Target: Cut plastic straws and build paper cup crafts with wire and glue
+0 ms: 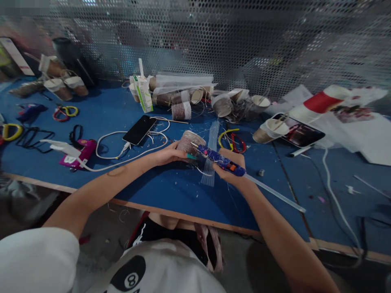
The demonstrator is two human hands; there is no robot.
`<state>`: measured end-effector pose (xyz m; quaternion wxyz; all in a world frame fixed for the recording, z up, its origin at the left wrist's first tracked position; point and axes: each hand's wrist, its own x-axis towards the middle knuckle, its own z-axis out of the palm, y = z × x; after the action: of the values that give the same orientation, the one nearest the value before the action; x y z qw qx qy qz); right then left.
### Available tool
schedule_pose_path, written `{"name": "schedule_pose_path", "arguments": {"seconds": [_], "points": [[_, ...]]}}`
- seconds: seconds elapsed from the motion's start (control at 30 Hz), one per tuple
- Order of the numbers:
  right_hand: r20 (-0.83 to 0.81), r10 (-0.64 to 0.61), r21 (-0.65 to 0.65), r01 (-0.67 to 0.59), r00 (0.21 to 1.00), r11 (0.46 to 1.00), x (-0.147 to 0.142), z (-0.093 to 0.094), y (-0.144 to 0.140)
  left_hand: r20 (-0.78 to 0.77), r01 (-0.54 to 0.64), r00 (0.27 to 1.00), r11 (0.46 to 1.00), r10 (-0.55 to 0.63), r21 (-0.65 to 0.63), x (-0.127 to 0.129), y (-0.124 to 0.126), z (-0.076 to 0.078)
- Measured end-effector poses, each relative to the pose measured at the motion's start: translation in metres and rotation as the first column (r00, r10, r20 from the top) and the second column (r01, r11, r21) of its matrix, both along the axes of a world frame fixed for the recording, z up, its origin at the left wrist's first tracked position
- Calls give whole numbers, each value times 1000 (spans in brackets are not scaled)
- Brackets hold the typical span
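Observation:
My left hand [169, 154] is wrapped round a small cup-shaped piece [187, 141] covered in brownish-pink cord, tilted just above the blue table. In my right hand [231, 165] is a blue hot glue gun [218, 159], its metal tip pointing left at the side of the wound cup. A long clear glue stick [275, 193] sticks out of the gun's back end. Beneath and between my hands lies a bundle of clear glue sticks [213, 142]. Yellow-and-red handled scissors or pliers [232, 140] lie behind my right hand.
A phone [140, 130] with a white cable lies left of the cup, near a purple device [78, 154]. Several wound cups [181, 110] and a drink carton [143, 93] line the perforated metal screen [195, 36]. Another phone [301, 130] and plastic bags lie right.

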<state>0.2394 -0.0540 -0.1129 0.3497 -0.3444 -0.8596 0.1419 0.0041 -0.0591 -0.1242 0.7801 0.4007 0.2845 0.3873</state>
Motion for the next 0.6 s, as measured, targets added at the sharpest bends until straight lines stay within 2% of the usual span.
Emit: {"name": "schedule_pose_path", "arguments": {"seconds": [0.17, 0.37, 0.43, 0.6], "points": [[-86, -84, 1, 85, 993, 996, -6, 5, -4, -49, -17, 999, 1000, 18, 13, -1, -1, 1], [-155, -195, -45, 191, 968, 981, -12, 14, -9, -47, -14, 999, 999, 12, -33, -2, 0, 2], [-150, -160, -11, 160, 976, 987, -11, 14, -9, -46, -10, 999, 1000, 9, -25, -2, 0, 1], [-109, 53, 75, -45, 993, 996, -6, 7, -3, -42, 20, 999, 1000, -20, 9, -3, 1, -1]]}}
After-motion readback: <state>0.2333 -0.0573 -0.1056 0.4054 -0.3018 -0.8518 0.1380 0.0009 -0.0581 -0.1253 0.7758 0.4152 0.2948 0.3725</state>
